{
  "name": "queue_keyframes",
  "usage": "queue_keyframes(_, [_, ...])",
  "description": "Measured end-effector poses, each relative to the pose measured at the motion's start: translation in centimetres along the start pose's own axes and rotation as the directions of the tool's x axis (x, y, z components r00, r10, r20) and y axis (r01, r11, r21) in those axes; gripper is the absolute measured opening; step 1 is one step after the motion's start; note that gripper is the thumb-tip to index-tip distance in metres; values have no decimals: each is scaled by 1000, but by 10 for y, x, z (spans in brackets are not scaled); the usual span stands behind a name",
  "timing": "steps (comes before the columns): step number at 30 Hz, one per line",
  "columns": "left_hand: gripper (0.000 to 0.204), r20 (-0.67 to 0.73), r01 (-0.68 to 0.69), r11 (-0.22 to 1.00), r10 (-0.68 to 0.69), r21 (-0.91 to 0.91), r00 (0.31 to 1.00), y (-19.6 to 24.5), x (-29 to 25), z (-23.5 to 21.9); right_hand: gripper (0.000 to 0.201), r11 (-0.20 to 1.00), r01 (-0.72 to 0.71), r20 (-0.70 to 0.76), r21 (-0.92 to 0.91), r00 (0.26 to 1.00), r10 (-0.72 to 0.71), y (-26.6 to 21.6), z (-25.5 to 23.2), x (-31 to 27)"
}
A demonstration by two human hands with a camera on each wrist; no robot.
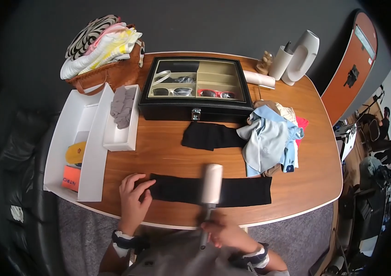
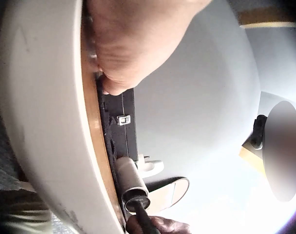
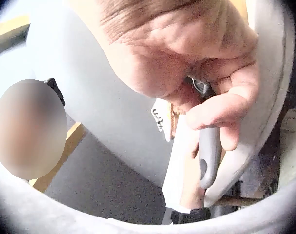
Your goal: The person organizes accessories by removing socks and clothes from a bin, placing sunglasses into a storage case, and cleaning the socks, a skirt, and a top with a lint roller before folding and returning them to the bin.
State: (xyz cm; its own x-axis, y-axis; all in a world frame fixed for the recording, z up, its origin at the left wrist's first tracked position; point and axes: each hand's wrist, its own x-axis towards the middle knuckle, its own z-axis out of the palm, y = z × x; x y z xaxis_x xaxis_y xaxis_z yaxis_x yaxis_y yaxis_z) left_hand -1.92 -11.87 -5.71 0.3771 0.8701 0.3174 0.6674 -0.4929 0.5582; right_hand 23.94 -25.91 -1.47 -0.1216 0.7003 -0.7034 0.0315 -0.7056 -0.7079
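While right hand [image 1: 223,233] grips one grey-handled lint roller [image 1: 212,186], left hand [image 1: 135,198] touches nine-o'clock end of one flat black cloth [image 1: 246,191], at six o'clock on table [image 1: 315,184]; cannot tell if pinching. Step seems lint-rolling; next stroke likely needs cloth flat. One folded black cloth [image 1: 211,136], centre; one glasses case [image 1: 170,112], twelve; two white boxes [image 1: 93,156], nine; one clothes pile [image 1: 264,142], three.

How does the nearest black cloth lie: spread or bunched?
Spread: the black cloth lies in a long, flat strip on the table. Whether it's doubled, I cannot tell.
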Motion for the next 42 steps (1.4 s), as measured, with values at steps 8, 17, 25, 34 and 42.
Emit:
queue_keyframes(8, [33,-18,-2,1000,2,-6,1000,1,0,2,19,965,117,-251,235,966,-56,39,-47,-31])
queue_keyframes(17, [34,-23,-8,1000,8,-6,1000,1,0,1,17,921,223,-499,320,866,-36,50,-57,-59])
queue_keyframes(25, [34,-14,9,998,-10,-56,1000,-1,1,-3,18,966,230,-173,116,963,-209,23,-12,-20])
queue_keyframes(34, [56,-51,87,981,-97,-174,994,-7,-4,0,33,930,273,339,-247,923,-181,-30,63,38])
queue_keyframes(42, [44,-39,23,996,-27,-91,999,-2,0,-1,33,969,92,274,-231,961,-26,-32,55,30])
